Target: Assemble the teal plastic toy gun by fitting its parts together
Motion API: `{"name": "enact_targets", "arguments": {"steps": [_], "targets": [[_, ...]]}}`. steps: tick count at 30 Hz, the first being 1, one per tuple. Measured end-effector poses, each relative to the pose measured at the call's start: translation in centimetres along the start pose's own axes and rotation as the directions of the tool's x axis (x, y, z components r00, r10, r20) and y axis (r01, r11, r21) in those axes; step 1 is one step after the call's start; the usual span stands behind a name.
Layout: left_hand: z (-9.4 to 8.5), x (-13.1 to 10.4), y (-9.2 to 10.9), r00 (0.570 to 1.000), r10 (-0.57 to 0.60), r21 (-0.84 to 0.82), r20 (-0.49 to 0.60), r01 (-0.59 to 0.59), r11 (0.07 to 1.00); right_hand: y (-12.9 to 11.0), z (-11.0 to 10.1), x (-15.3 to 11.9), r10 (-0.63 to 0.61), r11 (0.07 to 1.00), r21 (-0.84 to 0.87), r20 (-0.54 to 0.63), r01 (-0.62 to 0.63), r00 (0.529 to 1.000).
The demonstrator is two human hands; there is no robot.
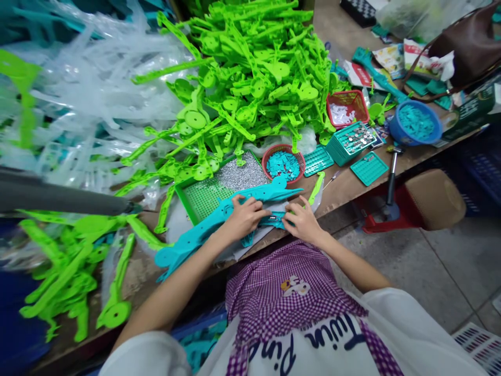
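Observation:
Both hands work at a blue plastic part [274, 219] near the table's front edge. My left hand [246, 215] has its fingers bent and pressed onto the left side of this part. On its right end rests my right hand [303, 222], thumb and fingers curled around it. Small metallic bits show in the part between the hands. Larger blue plastic pieces [195, 241] lie beneath and behind my left hand. Just beyond them is a green tray [201, 198] with many small silvery pieces [242, 172].
Green plastic parts [254, 78] form a big pile behind, more [70, 261] lie left. A red basket [287, 178] holds blue pieces. At right are teal trays [370, 168], a blue bowl [401, 133], a hammer [391, 180] and a red stool [376, 222]. A grey bar [58, 193] crosses the left.

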State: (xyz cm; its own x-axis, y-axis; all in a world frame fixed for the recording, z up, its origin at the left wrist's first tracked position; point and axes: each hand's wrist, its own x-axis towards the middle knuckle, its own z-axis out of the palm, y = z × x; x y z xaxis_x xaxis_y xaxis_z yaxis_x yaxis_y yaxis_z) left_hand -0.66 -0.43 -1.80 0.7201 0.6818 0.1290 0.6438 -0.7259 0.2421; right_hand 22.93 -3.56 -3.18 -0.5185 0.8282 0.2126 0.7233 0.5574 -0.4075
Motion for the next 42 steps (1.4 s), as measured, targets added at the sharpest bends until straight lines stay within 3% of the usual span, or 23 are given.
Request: {"name": "enact_targets", "arguments": {"steps": [9,14,19,26,32,42], "targets": [[0.2,0.1,-0.2,1.0,0.014,-0.069,0.015,-0.013,0.998,-0.6,-0.5,1.0,0.16,0.986,0.041,0.097,-0.164,0.982],[-0.3,0.9,0.3,0.997,-0.05,-0.048,0.065,0.053,0.997,-1.0,-0.8,1.4,0.131,0.991,-0.007,0.15,-0.132,0.98],[-0.8,1.9,0.6,0.988,-0.077,-0.035,0.135,0.083,0.996,-1.0,-1.0,1.2,0.176,0.983,0.025,0.123,-0.181,0.977],[-1.0,1.3,0.6,0.99,-0.12,-0.11,0.07,0.127,0.986,-1.1,-0.8,1.3,0.198,0.979,0.023,0.13,-0.202,0.972],[-0.8,1.0,0.7,0.995,-0.08,-0.085,0.063,0.085,0.993,-0.6,-0.8,0.8,0.172,0.981,0.071,0.121,-0.182,0.978],[-0.6,1.9,0.3,0.985,-0.079,-0.036,0.152,0.085,0.996,-1.2,-0.8,1.3,0.18,0.984,-0.017,0.134,-0.179,0.974]]}}
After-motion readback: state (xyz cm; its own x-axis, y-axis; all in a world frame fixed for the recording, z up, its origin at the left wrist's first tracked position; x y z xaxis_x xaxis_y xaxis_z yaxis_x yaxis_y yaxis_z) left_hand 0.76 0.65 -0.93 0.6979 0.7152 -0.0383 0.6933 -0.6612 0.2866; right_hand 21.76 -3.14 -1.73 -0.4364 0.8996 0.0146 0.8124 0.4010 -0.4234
